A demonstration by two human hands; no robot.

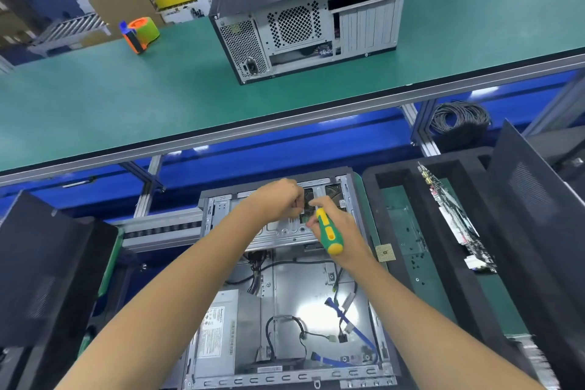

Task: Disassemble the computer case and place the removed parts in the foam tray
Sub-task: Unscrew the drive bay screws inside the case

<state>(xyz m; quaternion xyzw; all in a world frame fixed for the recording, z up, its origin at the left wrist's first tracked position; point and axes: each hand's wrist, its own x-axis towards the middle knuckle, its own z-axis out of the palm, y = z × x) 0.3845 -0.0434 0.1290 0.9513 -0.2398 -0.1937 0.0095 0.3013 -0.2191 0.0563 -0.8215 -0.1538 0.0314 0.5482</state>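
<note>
A person stood over an open grey metal computer case point(285, 310) lying on its side on the table, its side panel off and the interior exposed. Inside lay a silver power supply box point(218, 329) at the near left and loose black and blue cables point(345, 323) across the bare floor of the case. Both hands worked at the far end, by the drive bay. The left hand point(278, 199) had its fingers curled, pinching something small that I could not make out. The right hand point(335, 228) gripped a green and yellow screwdriver point(329, 231), handle pointing back toward the person. Just right of the case sat a black foam tray point(421, 231) with deep slots; a green circuit board point(456, 218) stood on edge in one of them. On the green conveyor belt point(158, 98) beyond, a second closed computer case point(304, 22) stood, with an orange and green tape dispenser point(141, 33) to its left.
</note>
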